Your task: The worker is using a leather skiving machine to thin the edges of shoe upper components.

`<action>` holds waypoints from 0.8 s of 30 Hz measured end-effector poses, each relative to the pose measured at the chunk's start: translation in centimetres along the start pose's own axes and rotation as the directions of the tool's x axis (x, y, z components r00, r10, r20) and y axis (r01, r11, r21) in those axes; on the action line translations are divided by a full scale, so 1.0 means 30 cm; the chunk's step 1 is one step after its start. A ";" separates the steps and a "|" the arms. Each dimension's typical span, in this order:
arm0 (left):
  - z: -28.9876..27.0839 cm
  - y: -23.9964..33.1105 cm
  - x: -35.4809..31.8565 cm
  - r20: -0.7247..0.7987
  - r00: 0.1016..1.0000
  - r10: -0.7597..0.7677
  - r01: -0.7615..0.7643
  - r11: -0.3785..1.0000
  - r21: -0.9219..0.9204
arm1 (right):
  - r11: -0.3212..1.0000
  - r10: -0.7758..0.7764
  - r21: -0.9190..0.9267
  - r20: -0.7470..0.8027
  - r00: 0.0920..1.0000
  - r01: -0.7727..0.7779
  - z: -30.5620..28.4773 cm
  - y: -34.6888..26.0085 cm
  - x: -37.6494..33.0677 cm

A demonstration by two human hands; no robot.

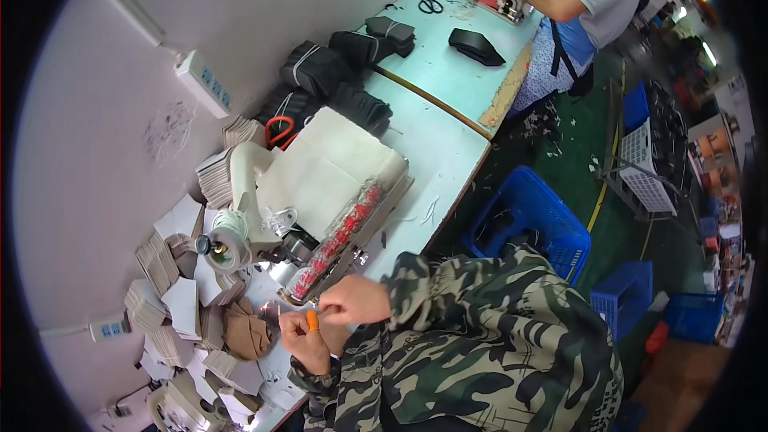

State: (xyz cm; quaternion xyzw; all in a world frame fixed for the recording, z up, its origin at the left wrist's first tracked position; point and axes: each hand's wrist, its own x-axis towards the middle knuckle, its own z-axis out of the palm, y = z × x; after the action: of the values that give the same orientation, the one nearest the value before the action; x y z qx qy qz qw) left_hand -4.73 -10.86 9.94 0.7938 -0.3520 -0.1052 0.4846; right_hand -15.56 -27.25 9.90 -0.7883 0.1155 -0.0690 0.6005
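Both my hands meet in front of the sewing machine (344, 184), close to its near end. A small orange piece (313, 321) shows at the fingers of my left hand (302, 342), which are closed; its exact kind is too small to make out. Just above, my right hand (354, 301) is curled with its fingertips against that orange piece, and what they pinch is hidden. Red and clear material (340, 232) runs along the machine's side. A white thread spool (230, 242) stands at its left.
Stacks of pale cut pieces (156, 260) and brown pieces (246, 330) line the wall side. Tied black bundles (320, 72) and red-handled scissors (279, 130) lie behind the machine. A blue basket (528, 220) stands on the floor right. Another person (596, 0) works farther along the table.
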 end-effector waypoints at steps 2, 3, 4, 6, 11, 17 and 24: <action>0.032 0.038 -0.001 -0.019 0.991 -0.136 0.132 0.982 -0.135 | 0.983 -0.172 0.041 -0.106 0.979 0.177 0.074 -0.010 -0.003; 0.030 0.048 0.010 -0.016 0.966 -0.258 0.243 0.929 -0.280 | 0.985 -0.077 0.144 -0.136 0.988 0.096 0.056 -0.054 -0.012; 0.035 0.038 0.026 0.028 0.933 -0.359 0.335 0.838 -0.430 | 0.975 -0.137 0.135 -0.246 0.959 0.174 0.051 -0.083 -0.008; 0.078 0.077 0.077 0.120 0.830 -0.545 0.461 0.550 -0.696 | 0.982 -0.184 -0.008 -0.273 0.944 0.189 0.044 -0.095 0.011; 0.085 0.133 0.088 0.457 0.752 -0.476 0.563 0.103 -0.820 | 0.931 -0.361 -0.063 -0.305 0.881 0.360 0.053 -0.107 0.089; 0.041 0.098 -0.032 0.474 0.580 -0.662 0.574 -0.080 -0.815 | 0.912 -0.395 -0.123 -0.002 0.918 0.392 0.112 -0.088 0.119; 0.124 -0.113 -0.012 0.624 0.433 -0.651 0.781 -0.074 -0.620 | 0.851 -0.097 -0.375 0.574 0.813 0.366 0.179 -0.235 0.018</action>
State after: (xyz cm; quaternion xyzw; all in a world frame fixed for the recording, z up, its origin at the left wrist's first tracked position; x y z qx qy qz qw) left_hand -5.34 -12.24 5.13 0.4711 0.2033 -0.5572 0.6529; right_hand -12.99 -20.63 15.23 -0.9049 -0.1434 0.1087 0.3858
